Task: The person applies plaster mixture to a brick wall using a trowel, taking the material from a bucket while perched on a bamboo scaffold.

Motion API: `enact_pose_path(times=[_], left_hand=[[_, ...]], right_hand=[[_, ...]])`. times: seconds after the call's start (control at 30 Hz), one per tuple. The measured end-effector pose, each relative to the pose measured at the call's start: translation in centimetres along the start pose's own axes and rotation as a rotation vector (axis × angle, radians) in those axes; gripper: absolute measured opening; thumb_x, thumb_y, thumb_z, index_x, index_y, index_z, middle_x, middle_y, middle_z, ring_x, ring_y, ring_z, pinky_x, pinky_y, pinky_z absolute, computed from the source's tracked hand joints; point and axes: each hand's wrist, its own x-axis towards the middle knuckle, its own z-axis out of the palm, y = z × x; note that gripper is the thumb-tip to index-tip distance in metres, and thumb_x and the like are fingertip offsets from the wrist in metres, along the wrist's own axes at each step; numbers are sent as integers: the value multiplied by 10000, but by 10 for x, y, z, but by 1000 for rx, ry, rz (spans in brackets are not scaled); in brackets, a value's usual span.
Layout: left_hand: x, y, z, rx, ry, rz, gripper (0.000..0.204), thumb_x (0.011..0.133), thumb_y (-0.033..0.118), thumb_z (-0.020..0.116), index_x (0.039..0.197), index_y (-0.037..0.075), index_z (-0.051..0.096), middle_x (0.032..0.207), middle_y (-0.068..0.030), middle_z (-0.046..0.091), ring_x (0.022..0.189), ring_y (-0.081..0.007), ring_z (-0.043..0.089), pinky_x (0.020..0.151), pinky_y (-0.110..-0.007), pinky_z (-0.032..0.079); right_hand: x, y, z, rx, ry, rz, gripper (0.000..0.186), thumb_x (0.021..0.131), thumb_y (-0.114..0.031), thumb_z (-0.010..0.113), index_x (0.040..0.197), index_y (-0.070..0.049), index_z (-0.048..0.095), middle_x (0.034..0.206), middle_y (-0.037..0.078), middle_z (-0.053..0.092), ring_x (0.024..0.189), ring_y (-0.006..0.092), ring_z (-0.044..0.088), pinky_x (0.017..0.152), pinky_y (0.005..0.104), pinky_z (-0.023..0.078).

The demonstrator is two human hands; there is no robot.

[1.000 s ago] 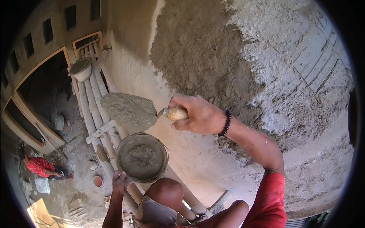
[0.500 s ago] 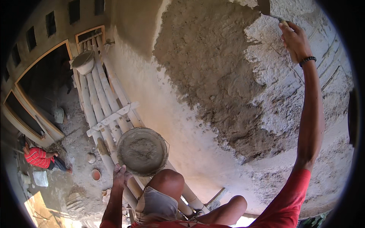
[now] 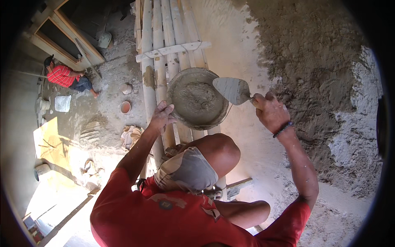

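On pale poles [image 3: 158,39], bucket [image 3: 198,124] of wet mortar [image 3: 197,98]; person's right hand [image 3: 271,112] clenched round trowel [image 3: 233,90], blade over bucket's right rim; left hand [image 3: 161,117] at lower-left rim, can't tell if gripping; patchily plastered wall [image 3: 304,61] to right

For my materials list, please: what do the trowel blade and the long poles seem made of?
Trowel blade: probably metal, dull grey; thin and flat, with grey streaks. Long poles: likely bamboo, pale and matte; round and straight, though timber is possible.
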Motion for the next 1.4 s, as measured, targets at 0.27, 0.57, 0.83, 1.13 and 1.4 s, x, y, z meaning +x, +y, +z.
enact_pose_path(times=[0.27,0.57,0.83,1.13,1.4], left_hand=[[-5,8,10,63,0,-18,129,954,230,584,977,125,512,881,2,600,669,-101,594,591,-273,535],[-6,16,15,69,12,-58,116,960,186,572,1022,134,488,815,-4,571,643,-129,589,654,-336,561],[-8,19,13,75,-5,-61,135,966,218,563,1034,111,518,902,-22,615,673,-95,586,682,-309,560],[-2,10,6,33,-14,-34,155,962,194,558,1095,126,519,905,-3,609,693,-100,582,641,-304,540],[10,-7,-4,-48,-94,10,206,965,100,507,1170,93,486,1040,-97,657,844,-229,689,691,-397,609]], right_hand=[[28,-36,102,6,-192,43,228,882,-136,492,1087,-80,574,893,184,647,867,364,657,734,448,543],[40,-64,129,559,-340,-2,277,790,-225,617,1043,-113,601,940,194,668,908,417,622,829,508,495],[10,-48,145,594,-253,28,306,814,-239,627,1089,-122,560,856,199,669,844,416,635,759,517,505],[11,-35,129,615,-230,44,337,785,-207,623,1104,-124,558,857,199,671,826,409,643,755,511,511],[24,-11,83,672,-256,99,378,775,-238,662,1118,-114,561,906,184,679,889,398,640,794,481,511]])
